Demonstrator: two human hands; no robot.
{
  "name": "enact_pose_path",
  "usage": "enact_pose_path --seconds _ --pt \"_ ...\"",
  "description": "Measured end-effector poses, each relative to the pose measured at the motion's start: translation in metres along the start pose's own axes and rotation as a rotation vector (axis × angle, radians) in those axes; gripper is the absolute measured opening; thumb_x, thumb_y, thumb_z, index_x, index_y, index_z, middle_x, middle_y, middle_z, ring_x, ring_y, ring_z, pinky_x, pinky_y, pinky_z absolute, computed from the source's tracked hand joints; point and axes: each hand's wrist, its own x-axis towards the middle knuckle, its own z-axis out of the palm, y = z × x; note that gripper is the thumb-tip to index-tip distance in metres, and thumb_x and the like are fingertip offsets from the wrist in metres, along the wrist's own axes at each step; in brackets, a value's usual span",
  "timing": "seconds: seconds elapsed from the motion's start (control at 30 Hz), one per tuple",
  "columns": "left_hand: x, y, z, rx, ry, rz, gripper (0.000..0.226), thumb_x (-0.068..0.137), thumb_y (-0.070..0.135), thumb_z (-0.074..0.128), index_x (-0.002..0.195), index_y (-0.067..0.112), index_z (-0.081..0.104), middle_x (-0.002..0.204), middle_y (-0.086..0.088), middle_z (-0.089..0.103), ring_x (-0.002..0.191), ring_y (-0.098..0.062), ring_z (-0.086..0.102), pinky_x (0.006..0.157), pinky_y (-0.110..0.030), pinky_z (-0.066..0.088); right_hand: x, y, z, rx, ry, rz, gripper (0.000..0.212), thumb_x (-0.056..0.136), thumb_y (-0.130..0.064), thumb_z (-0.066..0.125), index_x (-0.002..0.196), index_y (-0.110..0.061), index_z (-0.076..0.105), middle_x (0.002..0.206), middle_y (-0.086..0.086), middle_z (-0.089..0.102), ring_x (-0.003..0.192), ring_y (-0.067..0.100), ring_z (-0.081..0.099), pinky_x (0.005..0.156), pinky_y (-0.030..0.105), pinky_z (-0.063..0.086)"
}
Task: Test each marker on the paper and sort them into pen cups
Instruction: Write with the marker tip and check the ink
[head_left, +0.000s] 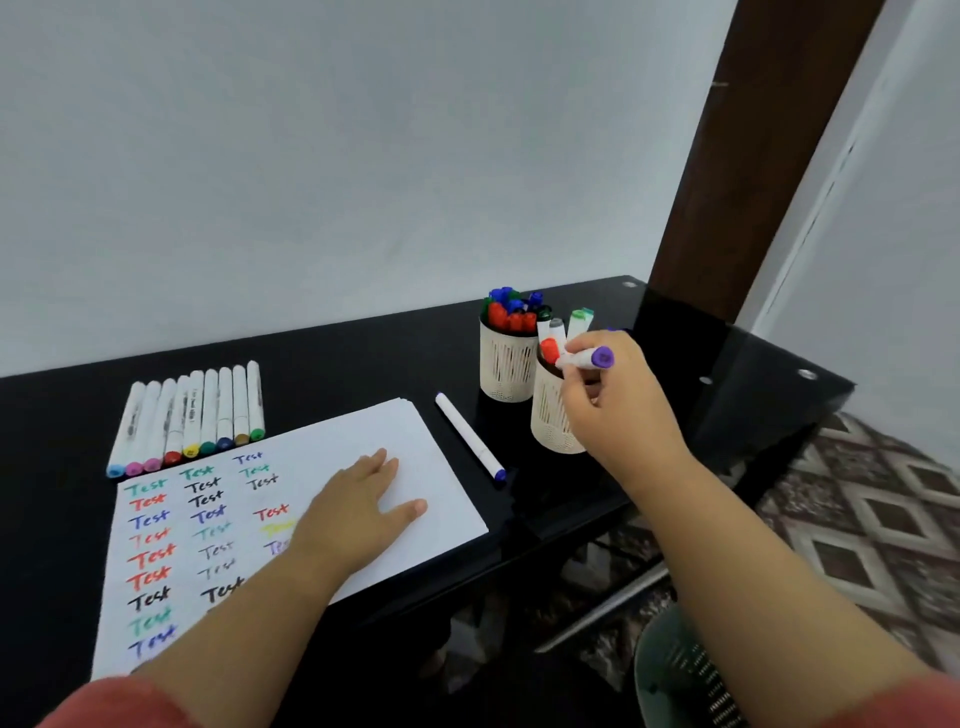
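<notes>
Purple-capped marker (587, 359) lying level, cap rightward, pinched by right hand (613, 400), left hand (358, 509) spread on paper (436, 467)

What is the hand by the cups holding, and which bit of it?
The right hand pinches a purple-capped marker in its fingers, on the white barrel just behind the cap, over the nearer pen cup. The left hand holds nothing; it rests flat on the paper.

The white paper (291, 519) on the worktop carries the handwritten word "Test" repeated in three columns in green, red, blue, black, yellow and purple ink; the markers' barrel print is unreadable.
</notes>
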Motion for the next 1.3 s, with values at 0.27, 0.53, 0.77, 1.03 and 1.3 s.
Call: enact_pose_path --seconds 0.27,0.53,0.77,1.03,1.3 --pt "0.000 0.002 0.001 0.058 0.001 -0.012 0.070 0.092 0.059 0.036 0.150 0.026 0.015 0.157 0.014 0.005 0.144 -0.010 0.006 0.116 -0.031 0.010 0.014 0.006 0.001 -0.266 -0.077 0.015 0.021 0.097 -0.023 0.046 0.111 -0.008 0.051 0.107 0.005 0.049 0.079 0.019 0.052 0.067 0.032 0.045" --pt "-0.001 0.003 0.000 0.066 -0.007 -0.016 0.069 0.092 0.059 0.036 0.150 0.027 0.015 0.157 0.013 0.006 0.144 -0.009 0.006 0.116 -0.031 0.010 0.043 0.010 0.008 -0.476 -0.207 0.110 0.043 0.101 -0.041 0.035 0.114 -0.004 0.051 0.118 0.011 0.047 0.090 0.023 0.050 0.070 0.031 0.038" --pt "0.001 0.002 0.001 0.081 -0.005 -0.012 0.069 0.093 0.058 0.035 0.150 0.027 0.014 0.157 0.013 0.005 0.144 -0.009 0.006 0.115 -0.030 0.010 0.038 0.010 0.002 -0.368 -0.171 0.049 0.054 0.099 -0.029 0.045 0.144 -0.021 0.018 0.090 0.009 0.062 0.069 0.024 0.061 0.062 0.039 0.052" --pt "0.002 0.000 0.002 0.091 -0.023 -0.022 0.070 0.092 0.060 0.034 0.150 0.028 0.013 0.157 0.014 0.003 0.144 -0.010 0.005 0.116 -0.032 0.011 0.042 0.025 -0.001 -0.533 -0.279 -0.071 0.030 0.099 -0.026 0.044 0.127 -0.016 0.036 0.075 0.000 0.048 0.069 0.025 0.056 0.063 0.039 0.051" --pt "0.004 -0.001 0.003 0.099 -0.020 -0.030 0.070 0.092 0.060 0.033 0.151 0.028 0.013 0.157 0.014 0.004 0.144 -0.009 0.006 0.116 -0.032 0.011 0.043 0.024 -0.006 -0.499 -0.266 -0.090 0.024 0.099 -0.025 0.044 0.121 -0.015 0.045 0.096 0.004 0.055 0.078 0.021 0.053 0.067 0.033 0.045"
